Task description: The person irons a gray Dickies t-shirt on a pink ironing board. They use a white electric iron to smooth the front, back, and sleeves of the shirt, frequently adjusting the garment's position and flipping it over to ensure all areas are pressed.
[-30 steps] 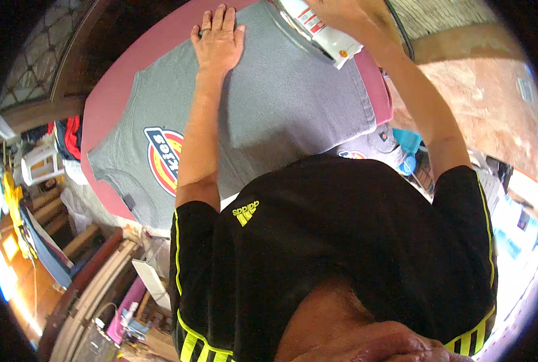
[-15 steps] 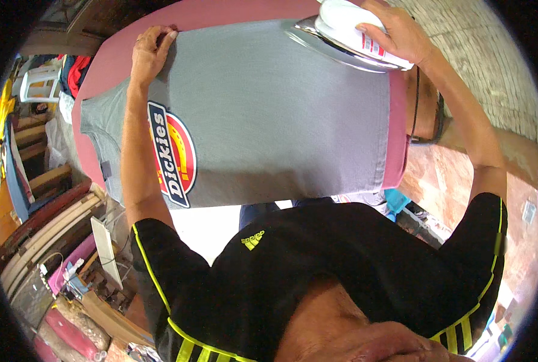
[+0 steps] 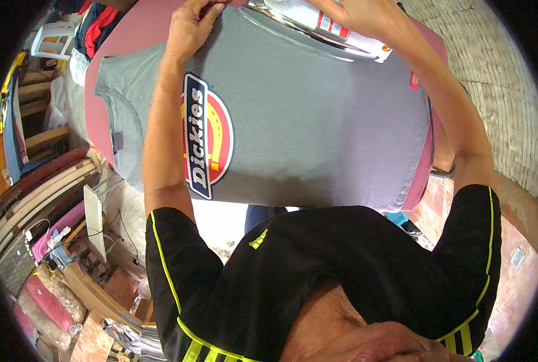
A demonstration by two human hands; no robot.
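A grey t-shirt [image 3: 317, 120] lies flat over a pink padded ironing board [image 3: 135, 36], its neck to the left and its hem to the right. A colourful logo patch [image 3: 211, 142] is on it, partly behind my left forearm. My left hand [image 3: 195, 27] pinches the shirt's far edge at the top of the view. My right hand [image 3: 371, 18] grips a white iron [image 3: 335, 27] with a shiny metal soleplate, its handle partly cut off by the view's edge. The iron rests along the shirt's far side, tip toward my left hand. A small red tag [image 3: 413, 81] shows near the hem.
A white plastic chair [image 3: 53, 41] and dark and red clothes [image 3: 100, 30] are at the far left. Stacked boards [image 3: 42, 187] and a cluttered wooden shelf [image 3: 121, 286] stand on the left. A rough grey wooden surface [image 3: 492, 78] lies beyond the board at right.
The iron has slid left along the shirt's far side, toward my left hand. The red tag now shows behind it. The whole view has shifted, with both hands now higher in it.
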